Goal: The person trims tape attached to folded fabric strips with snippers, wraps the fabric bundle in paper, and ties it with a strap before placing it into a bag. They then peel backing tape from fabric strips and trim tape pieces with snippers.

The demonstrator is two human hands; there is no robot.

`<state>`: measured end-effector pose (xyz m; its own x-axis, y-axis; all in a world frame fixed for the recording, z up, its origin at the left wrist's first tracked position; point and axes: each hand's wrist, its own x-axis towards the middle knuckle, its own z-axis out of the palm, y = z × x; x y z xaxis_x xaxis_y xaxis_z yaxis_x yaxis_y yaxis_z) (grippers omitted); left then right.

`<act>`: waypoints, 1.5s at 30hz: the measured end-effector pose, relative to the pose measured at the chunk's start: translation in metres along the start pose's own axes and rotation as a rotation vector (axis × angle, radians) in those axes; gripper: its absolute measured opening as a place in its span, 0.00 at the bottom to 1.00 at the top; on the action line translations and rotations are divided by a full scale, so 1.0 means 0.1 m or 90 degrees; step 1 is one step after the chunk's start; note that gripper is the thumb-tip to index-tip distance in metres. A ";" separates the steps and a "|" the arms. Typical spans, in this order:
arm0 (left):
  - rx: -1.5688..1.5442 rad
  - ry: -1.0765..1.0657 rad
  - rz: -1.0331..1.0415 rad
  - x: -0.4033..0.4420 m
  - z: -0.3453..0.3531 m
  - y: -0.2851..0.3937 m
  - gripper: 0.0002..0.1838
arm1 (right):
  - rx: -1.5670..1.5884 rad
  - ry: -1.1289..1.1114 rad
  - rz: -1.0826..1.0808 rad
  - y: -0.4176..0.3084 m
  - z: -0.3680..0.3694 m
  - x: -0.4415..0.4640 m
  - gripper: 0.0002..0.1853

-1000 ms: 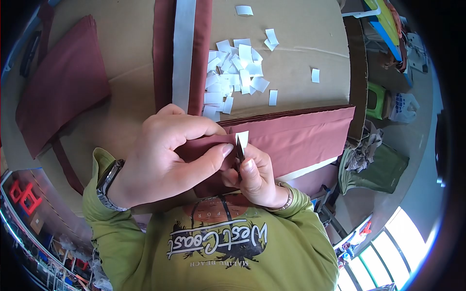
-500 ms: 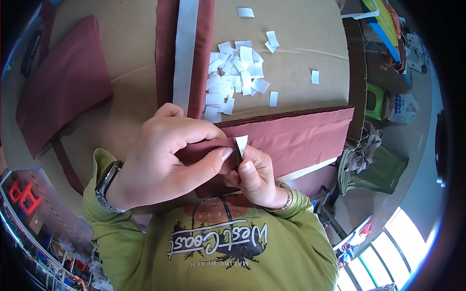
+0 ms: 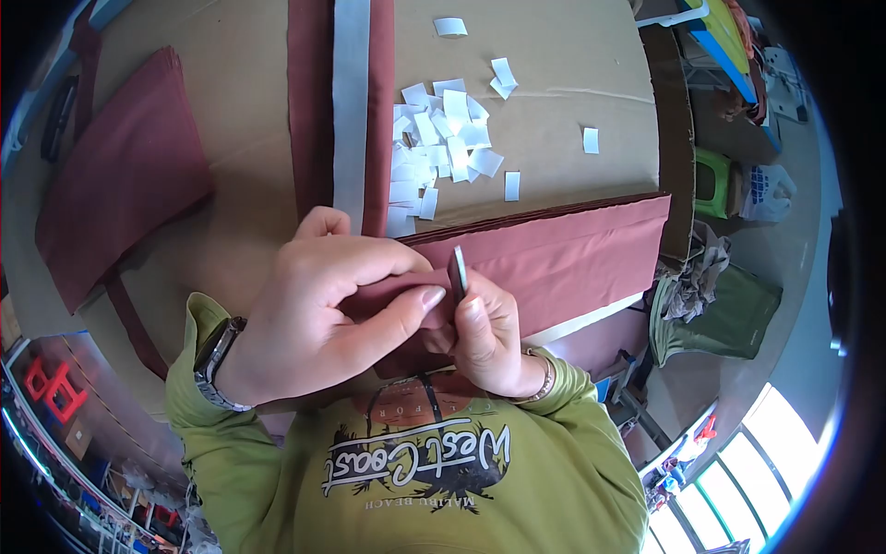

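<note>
My left hand (image 3: 341,309), with a watch at the wrist, is closed on a piece of dusty-red fabric (image 3: 388,294), thumb and forefinger pinching it near its edge. Close beside it, my right hand (image 3: 484,337) is closed too, thumb and finger on that edge and on a small white label (image 3: 460,263). The label stands upright, turned nearly edge-on. Its lower end is hidden by my fingers. Beyond my right hand lies a stack of folded dusty-red fabric (image 3: 572,240) with a white strip along its near side.
Loose white labels (image 3: 443,138) are heaped on the cardboard-covered table (image 3: 572,55), several scattered apart. A fabric length with a pale band (image 3: 351,111) runs away from me. More folded fabric (image 3: 125,175) lies at left. A green stool (image 3: 711,183) stands right, beyond the table.
The white label has turned from showing its face to nearly edge-on in my right fingers. My hands have otherwise barely moved; the whole view has shifted slightly.
</note>
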<state>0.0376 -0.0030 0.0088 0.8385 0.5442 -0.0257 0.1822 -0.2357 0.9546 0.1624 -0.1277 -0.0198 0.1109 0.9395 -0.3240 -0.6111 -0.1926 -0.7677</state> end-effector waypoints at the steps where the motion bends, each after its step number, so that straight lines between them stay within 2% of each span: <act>1: 0.026 -0.012 -0.004 0.00 -0.02 0.02 0.04 | 0.005 0.007 -0.038 0.00 -0.01 0.01 0.10; 4: 0.084 -0.035 -0.006 0.00 -0.09 0.12 0.08 | 0.016 0.017 -0.123 -0.02 -0.03 0.02 0.10; 8: 0.300 -0.093 0.068 -0.09 -0.18 0.30 0.17 | -0.352 -0.065 -0.202 -0.14 0.10 0.01 0.14; 10: 0.518 -0.210 -0.027 -0.30 -0.33 0.43 0.25 | -0.322 -0.161 -0.385 -0.08 0.07 -0.02 0.06; 11: 0.523 -0.208 -0.029 -0.39 -0.47 0.54 0.25 | -0.318 -0.164 -0.388 -0.12 0.05 -0.04 0.06; 13: 0.528 -0.482 -0.183 -0.51 -0.73 0.75 0.23 | -0.105 -0.504 -0.332 -0.32 -0.13 -0.15 0.03; 14: 0.531 -0.481 -0.184 -0.52 -0.75 0.77 0.23 | -0.082 -0.573 -0.252 -0.42 -0.28 -0.31 0.05; 15: 0.487 -0.527 -0.191 -0.52 -0.78 0.78 0.24 | -0.105 -0.633 -0.363 -0.53 -0.37 -0.34 0.09; 17: 0.398 -0.618 -0.204 -0.49 -0.82 0.78 0.24 | -0.041 -0.527 -0.405 -0.73 -0.66 -0.49 0.10; 18: 0.352 -0.662 -0.209 -0.47 -0.83 0.77 0.25 | -0.055 -0.482 -0.411 -0.84 -0.83 -0.56 0.06; 20: 0.256 -0.622 -0.137 -0.44 -0.69 0.53 0.29 | -0.140 -0.303 -0.402 -0.95 -1.19 -0.84 0.04; 21: 0.258 -0.623 -0.136 -0.41 -0.62 0.40 0.29 | -0.170 -0.157 -0.418 -0.93 -1.28 -0.97 0.05; 23: 0.324 -0.360 -0.087 -0.34 -0.47 0.19 0.25 | -0.222 0.065 -0.401 -0.93 -1.43 -1.06 0.07; 25: 0.448 -0.211 -0.054 -0.27 -0.41 0.03 0.21 | -0.383 0.247 -0.407 -0.88 -1.55 -1.05 0.05; 26: 0.448 -0.215 -0.051 -0.24 -0.40 0.00 0.21 | -0.383 0.252 -0.409 -0.85 -1.59 -1.06 0.05; 28: 0.489 -0.081 -0.040 -0.21 -0.39 -0.03 0.16 | -0.429 0.427 -0.248 -0.79 -1.63 -1.07 0.03; 34: 0.678 -0.088 0.107 -0.23 -0.37 -0.04 0.14 | -0.586 0.569 -0.225 -0.74 -1.75 -0.92 0.07; 38: 0.429 -0.224 -0.031 -0.30 -0.29 0.10 0.14 | -0.672 0.676 -0.244 -0.86 -1.82 -0.65 0.09; 39: 0.428 -0.227 -0.030 -0.31 -0.26 0.08 0.14 | -0.723 0.692 -0.273 -0.89 -1.89 -0.57 0.10; 43: 0.240 -0.005 -0.156 -0.34 -0.04 -0.09 0.12 | -0.787 0.719 -0.300 -1.01 -2.04 -0.33 0.11; 45: 0.233 0.016 -0.160 -0.35 -0.02 -0.11 0.11 | -0.803 0.714 -0.293 -1.03 -2.08 -0.27 0.11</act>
<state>0.0052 -0.0180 0.0000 0.7334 0.6392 -0.2315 0.5520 -0.3612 0.7515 0.3856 -0.1920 -0.0466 0.8588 0.4469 0.2504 0.4923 -0.5847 -0.6448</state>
